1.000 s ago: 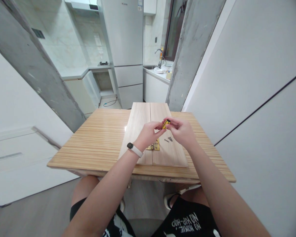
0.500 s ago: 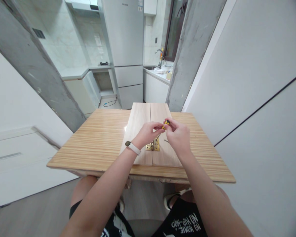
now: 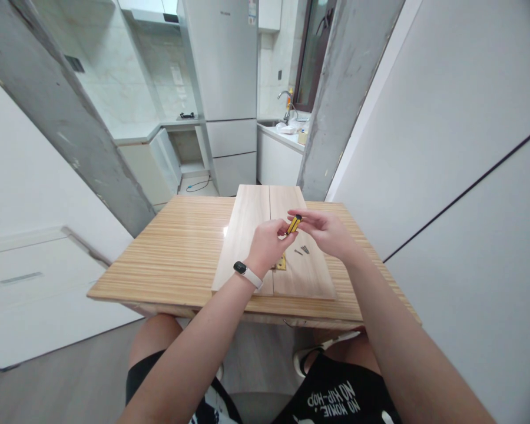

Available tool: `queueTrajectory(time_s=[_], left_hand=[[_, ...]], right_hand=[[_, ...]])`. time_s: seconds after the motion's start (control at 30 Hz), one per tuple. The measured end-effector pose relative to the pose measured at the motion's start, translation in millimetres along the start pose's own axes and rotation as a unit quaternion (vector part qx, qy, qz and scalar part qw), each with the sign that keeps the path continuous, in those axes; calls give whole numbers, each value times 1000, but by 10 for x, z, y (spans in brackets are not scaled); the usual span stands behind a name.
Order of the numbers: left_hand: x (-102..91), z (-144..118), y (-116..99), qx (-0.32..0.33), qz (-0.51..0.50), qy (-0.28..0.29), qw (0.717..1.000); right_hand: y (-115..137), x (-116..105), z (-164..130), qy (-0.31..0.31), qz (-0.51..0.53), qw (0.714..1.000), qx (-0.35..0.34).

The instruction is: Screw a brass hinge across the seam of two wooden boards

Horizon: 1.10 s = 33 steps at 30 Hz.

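Observation:
My left hand (image 3: pixel 268 240) is closed around a yellow and black screwdriver (image 3: pixel 294 224), gripping its handle between thumb and fingers. The shaft is hidden by the hand. My right hand (image 3: pixel 325 231) has its fingers stretched out beside the top of the handle; whether a fingertip touches it I cannot tell. Below the left hand, part of a brass hinge (image 3: pixel 281 263) shows across the seam of two pale wooden boards (image 3: pixel 248 217) lying side by side. Several small screws (image 3: pixel 305 249) lie on the right board, close under the right hand.
The boards rest on a striped wooden table (image 3: pixel 176 247), reaching nearly to its front edge. Beyond it stand a fridge (image 3: pixel 229 65) and a counter with a sink tap (image 3: pixel 285 100). White panels (image 3: pixel 459 147) rise on the right, and my legs are under the table.
My right hand has loosened its fingers from the screwdriver handle and moved slightly right, uncovering more screws. The left hand keeps hold of the screwdriver and now covers more of the hinge.

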<state>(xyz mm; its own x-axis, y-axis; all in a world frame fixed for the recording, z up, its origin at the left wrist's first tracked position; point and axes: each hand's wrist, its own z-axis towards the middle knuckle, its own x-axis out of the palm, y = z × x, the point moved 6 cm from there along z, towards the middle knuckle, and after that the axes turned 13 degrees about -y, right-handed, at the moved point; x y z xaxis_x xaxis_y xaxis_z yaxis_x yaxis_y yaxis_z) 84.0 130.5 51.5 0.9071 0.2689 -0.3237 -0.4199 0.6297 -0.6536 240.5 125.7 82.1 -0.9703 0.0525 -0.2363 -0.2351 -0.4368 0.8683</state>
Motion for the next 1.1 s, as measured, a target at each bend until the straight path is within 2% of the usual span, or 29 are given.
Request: queueTrajectory(time_s=[0.1,0.33,0.57,0.8,1.1], left_hand=[[11,31,39,-11,-12,13,1000],[23,83,52,-16,-54,37,998],[12,112,-16,-4,-69,76,995],[10,124,2,11,-76,106,991],[66,160,95,-9,-125,160,979]], right_hand=[[6,-17,50,11,-17,1000,-11],[-44,-3,74,-33,-75,996,-31],[-56,-39,-21,-112,-116,987,-21],[-9,28,-120,-174,-112,978,-16],[101,121,-267,-264,-199,943,-18]])
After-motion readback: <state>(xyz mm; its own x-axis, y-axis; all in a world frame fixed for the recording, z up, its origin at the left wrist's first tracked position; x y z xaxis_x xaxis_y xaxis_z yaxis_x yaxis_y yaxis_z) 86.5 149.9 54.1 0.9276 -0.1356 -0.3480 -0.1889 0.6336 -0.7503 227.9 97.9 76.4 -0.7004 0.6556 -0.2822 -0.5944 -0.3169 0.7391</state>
